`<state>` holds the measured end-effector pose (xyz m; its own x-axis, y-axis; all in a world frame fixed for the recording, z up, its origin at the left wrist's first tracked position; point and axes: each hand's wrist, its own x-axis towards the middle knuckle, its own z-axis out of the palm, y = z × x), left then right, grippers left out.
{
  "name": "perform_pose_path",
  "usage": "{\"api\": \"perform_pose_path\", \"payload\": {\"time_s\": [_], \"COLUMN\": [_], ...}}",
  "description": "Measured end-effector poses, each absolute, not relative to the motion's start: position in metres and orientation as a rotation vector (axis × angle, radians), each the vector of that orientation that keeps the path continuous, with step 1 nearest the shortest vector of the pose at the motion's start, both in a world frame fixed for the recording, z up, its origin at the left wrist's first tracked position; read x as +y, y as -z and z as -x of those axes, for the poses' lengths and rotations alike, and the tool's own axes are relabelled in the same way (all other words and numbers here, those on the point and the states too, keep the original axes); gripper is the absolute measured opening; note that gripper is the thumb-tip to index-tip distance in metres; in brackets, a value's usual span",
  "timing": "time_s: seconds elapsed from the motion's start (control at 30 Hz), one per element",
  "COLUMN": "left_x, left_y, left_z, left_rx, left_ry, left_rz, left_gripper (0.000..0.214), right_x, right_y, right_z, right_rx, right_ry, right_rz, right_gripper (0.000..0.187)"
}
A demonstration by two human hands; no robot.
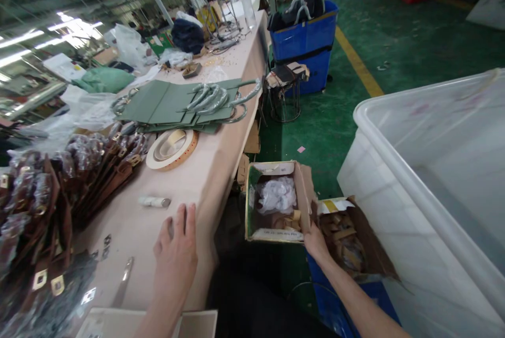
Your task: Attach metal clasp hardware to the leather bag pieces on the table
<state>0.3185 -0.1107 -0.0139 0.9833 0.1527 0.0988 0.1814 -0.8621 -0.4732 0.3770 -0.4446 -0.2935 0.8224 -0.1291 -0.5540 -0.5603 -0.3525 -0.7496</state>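
My left hand (176, 254) lies flat on the pale table (209, 170) near its front edge, fingers stretched out and holding nothing. A small white tube (154, 202) lies just beyond its fingertips. My right hand (314, 239) reaches down beside the table and grips the near right corner of an open cardboard box (276, 233); its fingers are partly hidden behind the flap. The box holds crumpled white plastic (277, 194) and brown scraps.
Brown straps with metal buckles (43, 201) pile at the left. Green bag panels with wrapped handles (185, 104) and a tape roll (172, 149) lie farther up the table. A second box of scraps (351, 238), a large white bin (430, 191), a blue bin (305, 43) stand on the green floor.
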Motion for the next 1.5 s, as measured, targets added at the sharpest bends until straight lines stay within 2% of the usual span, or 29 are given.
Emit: {"api": "perform_pose_path", "payload": {"time_s": [0.3,0.6,0.9,1.03,1.17,1.5], "left_x": [-0.113,-0.095,-0.087,-0.078,-0.079,-0.084], "left_y": [0.013,0.015,0.032,0.038,0.040,0.040], "left_z": [-0.322,-0.378,-0.404,-0.406,-0.406,-0.407], "left_rx": [-0.245,-0.168,0.004,0.044,0.041,0.051], "left_ry": [0.043,0.213,0.294,0.305,0.278,0.276], "left_rz": [2.649,2.782,2.793,2.796,2.780,2.740], "left_gripper": [0.080,0.067,0.092,0.099,0.096,0.094], "right_x": [-0.399,-0.386,-0.399,-0.395,-0.380,-0.288], "right_y": [0.307,0.309,0.330,0.318,0.298,0.218], "right_z": [-0.346,-0.292,-0.254,-0.262,-0.278,-0.329], "right_rx": [0.440,0.515,0.487,0.457,0.398,0.047], "right_ry": [-0.502,-0.458,-0.686,-0.708,-0.693,-0.778], "right_rz": [1.996,2.025,2.041,2.051,2.013,1.824], "right_gripper": [0.072,0.070,0.070,0.077,0.086,0.087]}}
